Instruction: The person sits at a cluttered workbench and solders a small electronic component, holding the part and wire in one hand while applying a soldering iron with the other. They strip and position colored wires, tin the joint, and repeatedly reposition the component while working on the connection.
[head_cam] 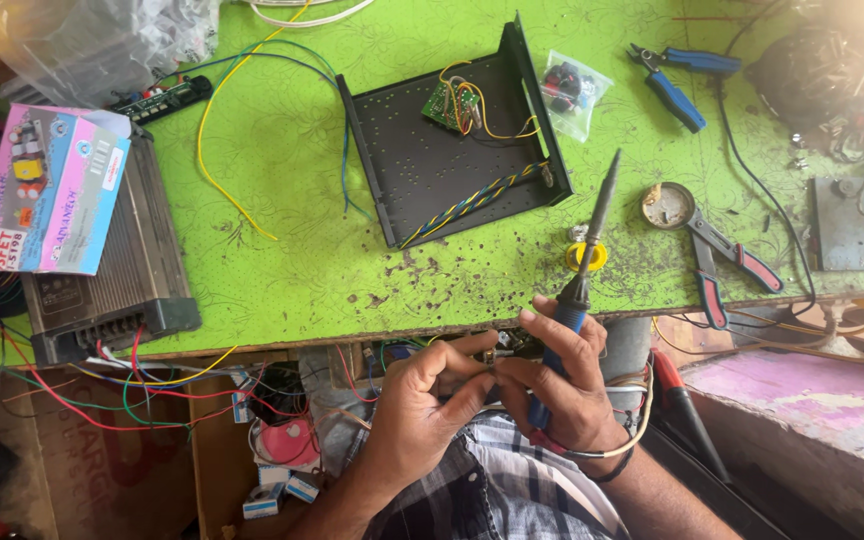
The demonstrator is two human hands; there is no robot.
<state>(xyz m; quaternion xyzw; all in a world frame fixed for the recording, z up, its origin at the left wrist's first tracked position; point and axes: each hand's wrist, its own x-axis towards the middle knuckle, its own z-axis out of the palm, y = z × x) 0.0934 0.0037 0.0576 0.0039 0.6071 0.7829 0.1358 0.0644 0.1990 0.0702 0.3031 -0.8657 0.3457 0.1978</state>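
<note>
Soldering iron sits clamped in your right hand, tip up over the green surface. Your left hand pinches a small part between both hands, just below the surface edge. Slip could burn fingers, judging by how close they sit.

Just one head-worn camera here, looking steeply down from above at the green table and, nearer the lens, the person's lap at the bottom edge. It's sitting fairly close, so no second view is overlapping.

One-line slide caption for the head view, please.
Right hand holds a blue-handled soldering iron while left hand pinches a small part at the green workbench edge.
</note>
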